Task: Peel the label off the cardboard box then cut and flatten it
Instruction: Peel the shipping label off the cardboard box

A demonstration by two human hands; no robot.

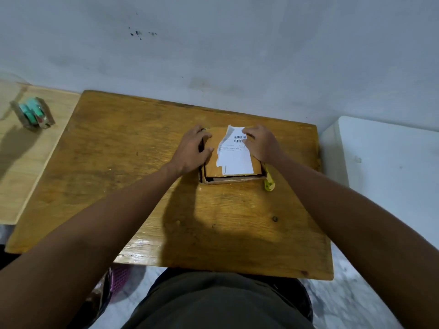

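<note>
A small brown cardboard box (215, 169) lies on the wooden table (133, 167), toward its far right part. A white shipping label (235, 160) with barcodes covers the right side of its top; its left edge is torn and ragged. My left hand (192, 150) grips the box's left side and holds it down. My right hand (261, 143) rests on the label's upper right part, fingertips pinching at its top edge near the barcodes. A yellow utility knife (269, 182) lies on the table against the box's right side, partly hidden under my right wrist.
A lighter wooden board (28, 162) adjoins the table on the left, carrying a clear case with green items (32, 112). A white surface (389, 162) stands to the right. The wall runs just behind the table. A purple basket (118, 276) sits on the floor below.
</note>
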